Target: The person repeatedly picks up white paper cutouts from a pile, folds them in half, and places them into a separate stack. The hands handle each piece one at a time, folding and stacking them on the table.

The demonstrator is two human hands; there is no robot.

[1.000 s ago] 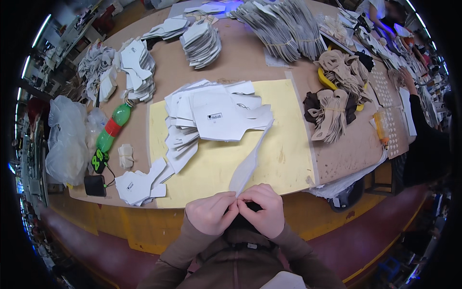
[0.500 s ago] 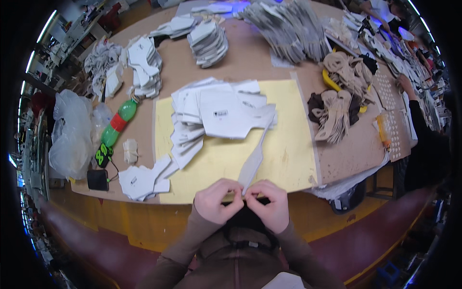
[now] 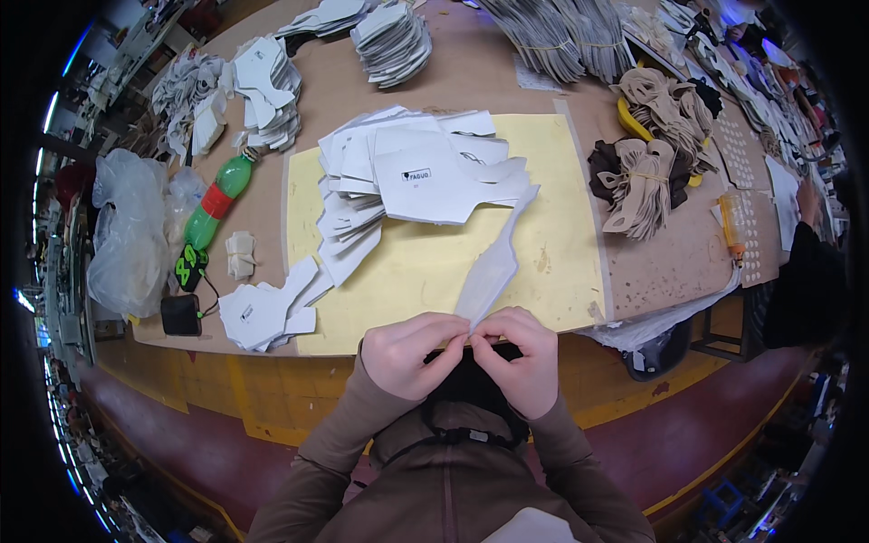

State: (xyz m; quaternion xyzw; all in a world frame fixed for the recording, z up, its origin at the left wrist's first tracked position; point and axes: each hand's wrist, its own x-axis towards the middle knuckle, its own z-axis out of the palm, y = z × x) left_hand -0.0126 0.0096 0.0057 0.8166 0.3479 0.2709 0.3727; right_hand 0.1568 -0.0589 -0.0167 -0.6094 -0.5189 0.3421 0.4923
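My left hand (image 3: 403, 356) and my right hand (image 3: 520, 357) meet at the table's front edge, thumbs and fingertips pinched together. Between them they grip the near tip of a pale, curved shoe-upper piece (image 3: 490, 279), which stretches away from me over the yellow board (image 3: 407, 317). Its narrow far end lies by the right side of a fanned pile of white cut pieces (image 3: 425, 185). Fingers partly cover the gripped tip. A smaller stack of white cut pieces (image 3: 255, 317) sits to the left, near the front edge.
At left stand a green bottle (image 3: 210, 214), a clear plastic bag (image 3: 131, 244) and a small black box (image 3: 181, 315). Stacks of white pieces (image 3: 391, 45) and grey pieces (image 3: 552, 41) lie behind. Tied beige pieces (image 3: 641, 190) are at right, near another person's dark sleeve (image 3: 806, 271).
The view has shifted, so the table sits higher in the picture. The pale piece has turned to show more of its flat face. Both hands still pinch its near end.
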